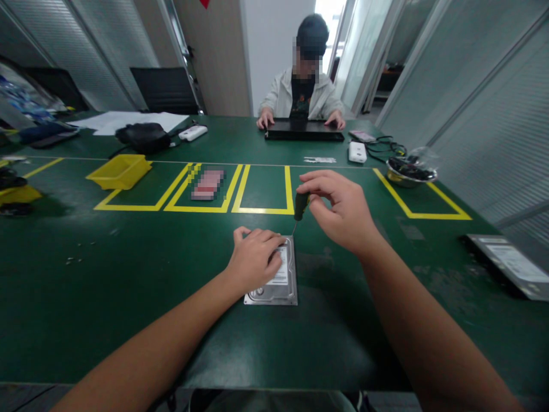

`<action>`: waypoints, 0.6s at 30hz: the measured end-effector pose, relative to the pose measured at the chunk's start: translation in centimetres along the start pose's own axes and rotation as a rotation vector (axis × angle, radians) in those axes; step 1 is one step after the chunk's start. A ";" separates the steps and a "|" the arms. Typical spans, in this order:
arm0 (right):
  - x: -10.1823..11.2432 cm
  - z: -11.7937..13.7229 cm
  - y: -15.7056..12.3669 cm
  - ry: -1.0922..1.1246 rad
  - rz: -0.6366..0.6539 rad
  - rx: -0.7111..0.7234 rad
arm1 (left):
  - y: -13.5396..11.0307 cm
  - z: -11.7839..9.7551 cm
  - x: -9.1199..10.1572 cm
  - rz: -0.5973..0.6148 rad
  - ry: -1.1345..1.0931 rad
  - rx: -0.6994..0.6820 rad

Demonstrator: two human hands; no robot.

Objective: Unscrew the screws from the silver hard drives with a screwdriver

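A silver hard drive (pixel 281 294) with a white label lies flat on the green table. Draped over its upper left part, my left hand (pixel 255 257) holds it against the table, fingers bent across the top and thumb on the label. My right hand (pixel 338 206) grips the dark green handle of a screwdriver (pixel 301 206) above the drive's far right corner. The thin shaft points down and its tip is at that corner; whether it sits in a screw is too small to tell.
Small screws (pixel 72 260) are scattered at left. Behind them stands a yellow bin (pixel 120 171); yellow tape (pixel 261 210) marks areas. At right are another drive-like metal unit (pixel 514 260) and a metal bowl (pixel 412 174) of dark items. A person (pixel 281 94) opposite holds a black flat device (pixel 304 134).
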State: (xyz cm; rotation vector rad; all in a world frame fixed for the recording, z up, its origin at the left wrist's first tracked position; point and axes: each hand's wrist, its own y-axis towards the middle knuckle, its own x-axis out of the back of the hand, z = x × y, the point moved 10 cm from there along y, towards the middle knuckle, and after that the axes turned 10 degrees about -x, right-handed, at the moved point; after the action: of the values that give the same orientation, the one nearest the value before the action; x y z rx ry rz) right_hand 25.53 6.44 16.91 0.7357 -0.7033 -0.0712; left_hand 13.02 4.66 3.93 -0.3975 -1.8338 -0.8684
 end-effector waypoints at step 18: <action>-0.4 -0.3 -0.1 -0.005 0.033 0.010 | 0.1 0.0 -0.1 0.013 0.007 0.007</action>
State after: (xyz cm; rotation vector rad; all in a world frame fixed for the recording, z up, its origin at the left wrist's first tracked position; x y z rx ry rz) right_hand 25.41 6.66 16.51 0.7336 -0.7205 -0.0392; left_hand 13.11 4.74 3.90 -0.4014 -1.8254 -0.8532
